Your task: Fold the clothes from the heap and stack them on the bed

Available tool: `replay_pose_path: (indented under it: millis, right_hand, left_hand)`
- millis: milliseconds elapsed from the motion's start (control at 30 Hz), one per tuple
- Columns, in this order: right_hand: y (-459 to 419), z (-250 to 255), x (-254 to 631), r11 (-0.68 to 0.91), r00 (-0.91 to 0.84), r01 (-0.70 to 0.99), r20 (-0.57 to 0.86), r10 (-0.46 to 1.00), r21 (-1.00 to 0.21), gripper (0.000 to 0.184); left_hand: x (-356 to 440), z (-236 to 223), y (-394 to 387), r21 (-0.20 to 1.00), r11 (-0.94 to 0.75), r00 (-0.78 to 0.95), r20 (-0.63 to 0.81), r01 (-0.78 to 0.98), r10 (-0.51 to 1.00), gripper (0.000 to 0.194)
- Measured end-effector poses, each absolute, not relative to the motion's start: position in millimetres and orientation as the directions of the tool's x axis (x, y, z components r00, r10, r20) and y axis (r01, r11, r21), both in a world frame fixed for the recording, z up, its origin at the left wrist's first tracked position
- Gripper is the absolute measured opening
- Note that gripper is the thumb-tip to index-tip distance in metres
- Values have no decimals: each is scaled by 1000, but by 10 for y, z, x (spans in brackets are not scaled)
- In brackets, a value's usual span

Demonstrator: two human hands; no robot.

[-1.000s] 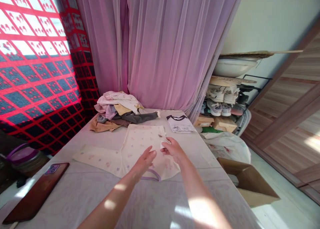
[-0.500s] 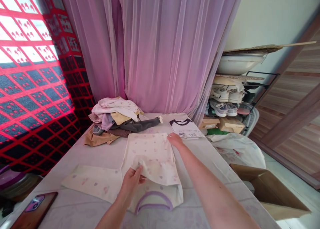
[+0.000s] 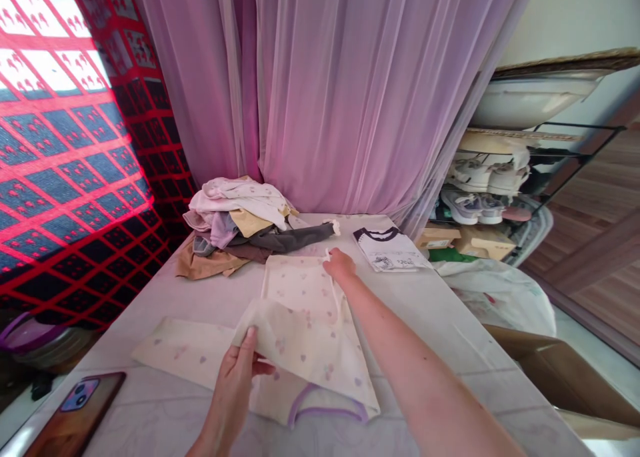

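Observation:
A cream long-sleeved child's shirt (image 3: 300, 290) with small hearts and a purple neckline lies on the table, collar towards me. My left hand (image 3: 239, 370) pinches a raised part of it, apparently the end of the sleeve brought across the body, thumb on top. At the far right corner of the hem, my right hand (image 3: 341, 265) grips the fabric, its fingers closed and that edge drawn slightly inward. The other sleeve (image 3: 180, 350) stretches out flat to the left. Part of the collar side is covered by the lifted cloth.
A heap of clothes (image 3: 235, 217) sits at the back left. A folded white shirt with dark collar (image 3: 390, 249) lies at the back right. A phone (image 3: 75, 414) rests near left. Beyond the right edge stand a shoe rack (image 3: 555, 154) and an open cardboard box (image 3: 565, 370).
My left hand has moved left and slightly nearer, pulling the cloth along. My right hand has drawn the hem corner inward to the left. The view has shifted a little.

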State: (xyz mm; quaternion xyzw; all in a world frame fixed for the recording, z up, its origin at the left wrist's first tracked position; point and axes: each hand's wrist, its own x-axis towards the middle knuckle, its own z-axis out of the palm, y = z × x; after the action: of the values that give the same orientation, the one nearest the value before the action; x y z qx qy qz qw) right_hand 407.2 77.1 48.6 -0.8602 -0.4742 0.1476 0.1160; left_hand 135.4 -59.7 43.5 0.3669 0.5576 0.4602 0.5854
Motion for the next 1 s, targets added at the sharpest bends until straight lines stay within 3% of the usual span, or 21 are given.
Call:
replay_pose_path:
  millis: [233, 433, 633, 1000]
  right_hand:
    - [752, 381, 3923, -459, 444, 812, -128, 887, -362, 40]
    - [420, 364, 3751, -343, 359, 881, -10, 933, -326, 49]
    - [177, 93, 3585, -263, 242, 946, -124, 962, -191, 64]
    - [611, 273, 3793, -261, 232, 948, -165, 958, -180, 63]
  left_hand:
    - [1132, 315, -548, 931, 316, -88, -336, -185, 938, 52]
    - [1112, 153, -551, 922, 336, -121, -362, -193, 924, 50]
    - [1129, 138, -568, 934, 305, -135, -332, -185, 934, 46]
    - [1078, 93, -585, 959, 264, -129, -277, -108, 952, 51]
